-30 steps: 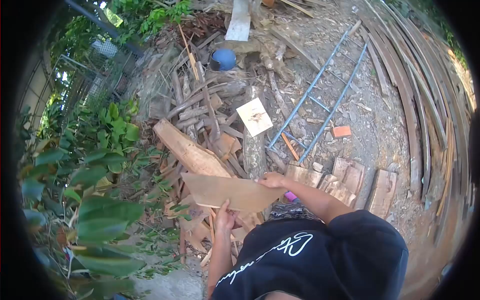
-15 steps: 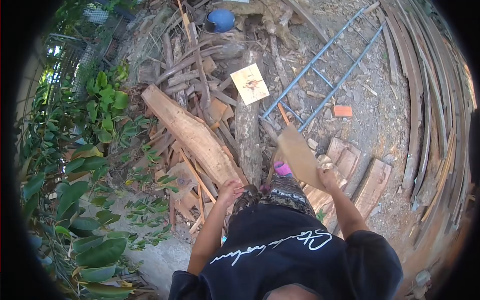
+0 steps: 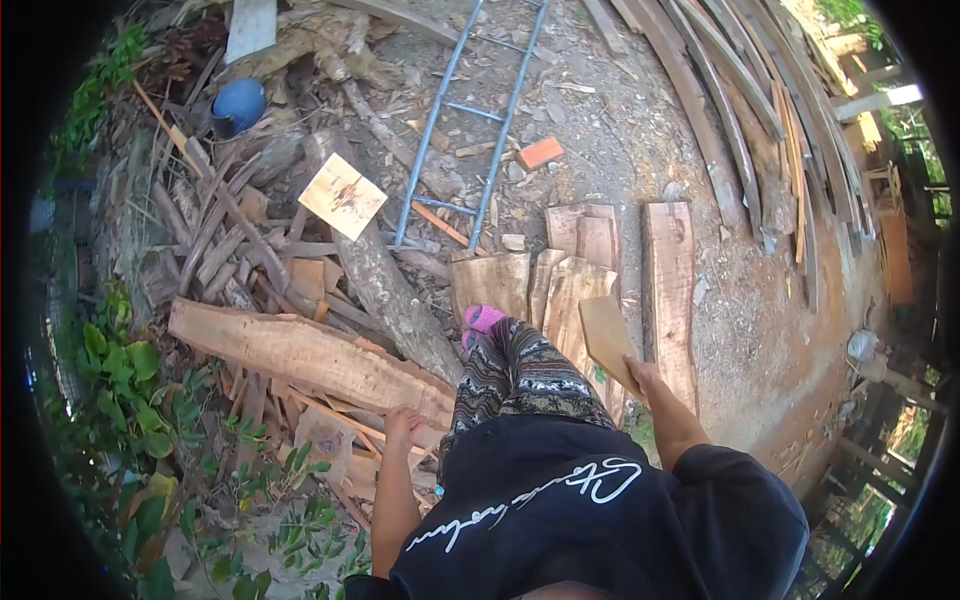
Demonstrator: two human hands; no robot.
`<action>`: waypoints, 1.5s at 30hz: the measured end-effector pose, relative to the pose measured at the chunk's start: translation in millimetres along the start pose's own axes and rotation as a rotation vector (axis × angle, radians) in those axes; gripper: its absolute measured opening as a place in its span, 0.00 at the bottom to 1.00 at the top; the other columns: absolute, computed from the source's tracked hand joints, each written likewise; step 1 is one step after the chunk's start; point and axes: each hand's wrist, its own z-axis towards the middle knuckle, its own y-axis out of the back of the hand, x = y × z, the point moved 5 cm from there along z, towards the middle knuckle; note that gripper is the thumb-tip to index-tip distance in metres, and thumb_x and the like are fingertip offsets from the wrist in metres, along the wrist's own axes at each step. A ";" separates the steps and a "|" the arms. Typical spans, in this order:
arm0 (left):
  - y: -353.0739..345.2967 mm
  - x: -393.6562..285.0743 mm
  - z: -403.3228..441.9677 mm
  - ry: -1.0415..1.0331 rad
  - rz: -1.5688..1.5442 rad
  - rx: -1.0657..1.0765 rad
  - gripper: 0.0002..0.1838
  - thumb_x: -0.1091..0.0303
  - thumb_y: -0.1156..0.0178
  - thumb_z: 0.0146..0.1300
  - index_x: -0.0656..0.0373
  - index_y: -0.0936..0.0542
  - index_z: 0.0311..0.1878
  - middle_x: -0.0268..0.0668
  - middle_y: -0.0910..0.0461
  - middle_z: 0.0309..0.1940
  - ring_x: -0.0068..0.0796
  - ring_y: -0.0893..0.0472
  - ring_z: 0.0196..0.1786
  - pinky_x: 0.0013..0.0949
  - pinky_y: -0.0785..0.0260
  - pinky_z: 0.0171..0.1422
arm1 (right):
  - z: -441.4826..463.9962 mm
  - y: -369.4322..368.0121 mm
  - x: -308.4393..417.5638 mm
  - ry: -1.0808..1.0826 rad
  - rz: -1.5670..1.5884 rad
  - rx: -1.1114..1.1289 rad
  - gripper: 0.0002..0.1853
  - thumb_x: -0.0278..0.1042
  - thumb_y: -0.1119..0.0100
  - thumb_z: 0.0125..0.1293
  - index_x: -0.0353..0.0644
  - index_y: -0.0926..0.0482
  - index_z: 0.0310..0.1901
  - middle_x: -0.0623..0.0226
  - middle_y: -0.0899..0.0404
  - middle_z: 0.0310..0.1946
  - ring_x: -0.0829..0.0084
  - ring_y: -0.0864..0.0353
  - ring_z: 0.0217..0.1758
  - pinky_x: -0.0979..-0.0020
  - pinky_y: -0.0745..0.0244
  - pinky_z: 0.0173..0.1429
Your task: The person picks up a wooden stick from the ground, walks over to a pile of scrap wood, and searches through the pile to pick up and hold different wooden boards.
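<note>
My right hand (image 3: 643, 378) grips a flat tan board (image 3: 607, 338) by its lower end, thumb on the face, and the board hangs tilted over light wood slabs (image 3: 578, 300). My left hand (image 3: 402, 428) hangs with fingers loosely bent and nothing seen in them. It is beside the near edge of a long, rough-sawn plank (image 3: 310, 350) that lies across a scrap heap; whether it touches the plank I cannot tell. A separate slab (image 3: 670, 290) lies to the right of the others. My feet in pink footwear (image 3: 485, 318) are by the slabs.
Ahead lies a blue metal ladder-like frame (image 3: 435, 150) with an orange brick (image 3: 540, 153) beside it. A square board with a dark mark (image 3: 343, 197) rests on a log (image 3: 385, 290). A blue rounded object (image 3: 238, 105) sits farther left. Long boards (image 3: 700, 110) line the right; leafy plants (image 3: 125, 370) the left.
My view and body have turned to the right, so the ladder-like frame, log and long plank appear farther left. The tan board stays in my right hand, now seen more upright.
</note>
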 end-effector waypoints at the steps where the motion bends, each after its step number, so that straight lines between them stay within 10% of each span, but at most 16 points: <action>1: -8.6 -12.1 1.4 -0.057 -0.023 0.021 0.09 0.73 0.47 0.59 0.57 0.29 0.44 0.37 0.25 0.34 0.31 0.22 0.33 0.31 0.27 0.34 | 3.4 -4.3 -9.8 -0.017 0.007 -0.010 0.42 0.67 0.42 0.52 0.24 0.23 0.46 0.45 0.22 0.47 0.55 0.21 0.50 0.63 0.29 0.53; 10: -79.9 -95.7 -19.0 -0.144 0.344 0.247 0.11 0.63 0.39 0.60 0.54 0.25 0.43 0.31 0.22 0.35 0.24 0.22 0.38 0.28 0.30 0.45 | -77.0 -21.0 -0.6 -0.088 0.104 -0.014 0.31 0.48 0.43 0.56 0.24 0.26 0.50 0.39 0.27 0.52 0.50 0.27 0.58 0.62 0.32 0.59; 15: -208.0 -166.7 -220.5 -0.339 0.509 1.187 0.07 0.70 0.37 0.59 0.57 0.22 0.39 0.29 0.22 0.35 0.18 0.24 0.40 0.24 0.30 0.47 | -74.0 -36.1 27.8 -0.047 0.123 0.014 0.30 0.49 0.42 0.56 0.24 0.24 0.47 0.42 0.23 0.48 0.54 0.23 0.54 0.64 0.30 0.55; 20: -239.5 -231.7 -371.6 -0.706 0.556 2.096 0.20 0.61 0.37 0.58 0.60 0.25 0.50 0.37 0.30 0.38 0.32 0.27 0.40 0.30 0.32 0.43 | -50.6 -34.3 98.9 0.126 -0.108 0.059 0.31 0.50 0.44 0.58 0.23 0.25 0.47 0.42 0.23 0.48 0.54 0.23 0.53 0.64 0.30 0.54; 30: -168.8 -274.1 -395.8 -1.122 0.003 1.910 0.09 0.68 0.42 0.61 0.64 0.24 0.41 0.45 0.27 0.34 0.43 0.26 0.38 0.38 0.34 0.43 | -104.4 -50.3 331.2 0.751 -0.738 0.158 0.27 0.51 0.50 0.61 0.30 0.22 0.44 0.40 0.24 0.47 0.49 0.24 0.52 0.60 0.30 0.56; 33: -140.3 -269.9 -390.3 -0.917 0.028 1.754 0.10 0.66 0.42 0.62 0.63 0.24 0.39 0.44 0.27 0.35 0.44 0.27 0.38 0.38 0.35 0.44 | -141.4 -74.6 381.0 0.930 -0.895 0.139 0.26 0.50 0.51 0.61 0.30 0.22 0.45 0.40 0.24 0.46 0.48 0.24 0.52 0.59 0.30 0.57; 37: -101.0 -248.3 -414.9 -1.422 0.022 1.541 0.11 0.65 0.42 0.63 0.63 0.24 0.41 0.42 0.26 0.36 0.40 0.26 0.39 0.39 0.33 0.43 | -210.1 -115.8 416.5 1.116 -1.049 0.144 0.26 0.50 0.53 0.62 0.30 0.23 0.46 0.40 0.23 0.46 0.47 0.24 0.52 0.59 0.30 0.58; 45: -92.9 -225.2 -490.7 -1.129 -0.343 1.351 0.07 0.71 0.45 0.65 0.65 0.23 0.41 0.39 0.21 0.36 0.28 0.23 0.39 0.30 0.32 0.42 | -290.7 -212.1 440.8 1.504 -1.316 0.274 0.27 0.51 0.49 0.60 0.32 0.23 0.46 0.42 0.23 0.44 0.49 0.23 0.51 0.60 0.30 0.55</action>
